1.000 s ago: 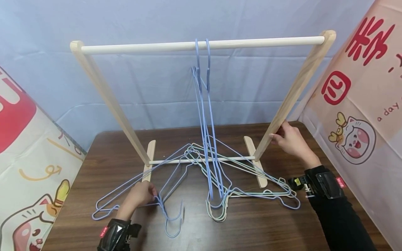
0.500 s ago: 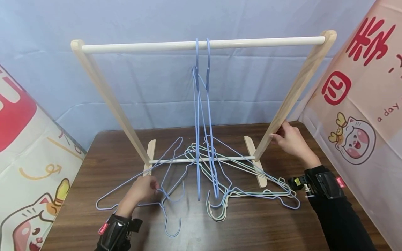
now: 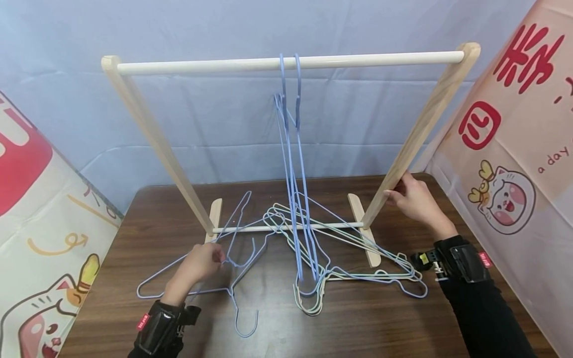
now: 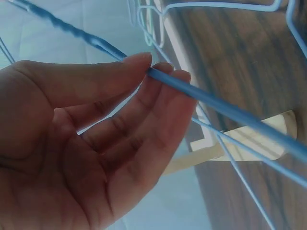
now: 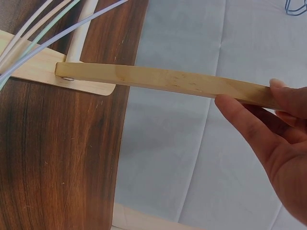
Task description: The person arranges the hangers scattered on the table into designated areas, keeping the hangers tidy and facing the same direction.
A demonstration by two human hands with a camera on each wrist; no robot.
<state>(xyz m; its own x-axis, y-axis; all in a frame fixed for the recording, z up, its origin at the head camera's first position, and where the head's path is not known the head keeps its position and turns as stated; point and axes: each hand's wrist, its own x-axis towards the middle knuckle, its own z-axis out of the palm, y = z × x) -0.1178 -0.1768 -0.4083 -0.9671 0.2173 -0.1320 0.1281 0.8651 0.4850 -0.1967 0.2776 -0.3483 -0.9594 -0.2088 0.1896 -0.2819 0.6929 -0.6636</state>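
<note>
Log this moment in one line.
Left hand pinches blue wire hanger | right hand grips pale wooden upright | two blue hangers hang from white rod

gaps either side of two hanging hangers (image 3: 291,171), under top bar (image 3: 289,63), piled hangers (image 3: 329,273) crossing lower bar (image 3: 333,226)

From where I stand, the hanger (image 4: 230,106) in the left hand (image 3: 194,268) is periwinkle blue, as are the 2 hung hangers (image 3: 284,94) on the white rail (image 3: 215,65). The lower pile mixes that blue with pale mint hangers (image 3: 310,313). The rack's uprights (image 3: 152,132) are blond, grained wood, its lower bar (image 3: 250,229) white. The tabletop (image 3: 358,328) is dark brown with streaky wood grain. Behind hangs plain powder-blue cloth (image 3: 201,114); the right-hand cloth (image 3: 546,209) is peach and whitish, printed with red characters (image 3: 528,58) and a pink-cheeked cartoon cat (image 3: 509,204). The left-hand cloth (image 3: 40,228) is white with a red block (image 3: 27,166). The sleeve (image 3: 485,313) is black, the wrist straps (image 3: 156,330) black with red tags (image 3: 485,259).
</note>
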